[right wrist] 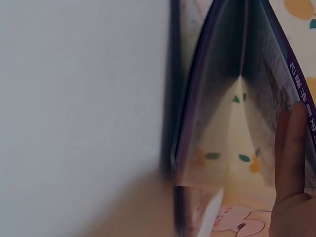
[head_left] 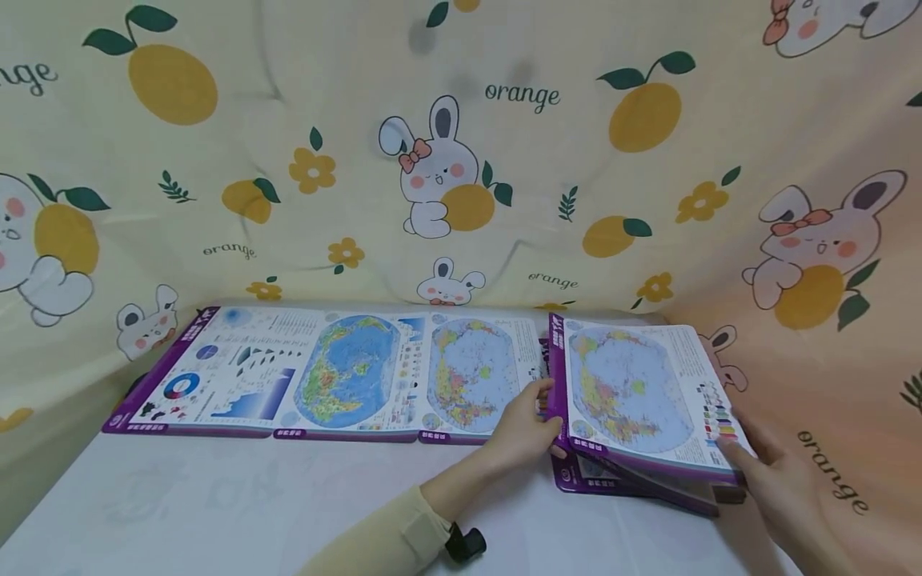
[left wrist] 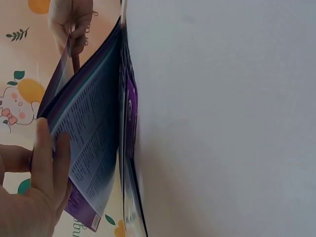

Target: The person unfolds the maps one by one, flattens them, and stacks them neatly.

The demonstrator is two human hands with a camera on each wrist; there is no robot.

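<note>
Both my hands hold a folded map [head_left: 630, 388] with purple borders, tilted above the right side of the table. My left hand [head_left: 524, 428] pinches its left edge; in the left wrist view, that hand's fingers [left wrist: 47, 163] lie against the side with printed text. At the right edge, my right hand [head_left: 785, 480] grips the map with the thumb on top. The right wrist view shows its fingers [right wrist: 291, 153] along a panel, with panels spread apart in a V. Beneath it rests another purple-edged panel [head_left: 594, 484], partly hidden.
Several map panels [head_left: 346, 376] lie side by side along the back of the white table [head_left: 238, 504], showing charts and world maps. A patterned cloth [head_left: 346, 72] with rabbits and oranges hangs behind and to the right. A black device [head_left: 467, 544] sits at my left wrist.
</note>
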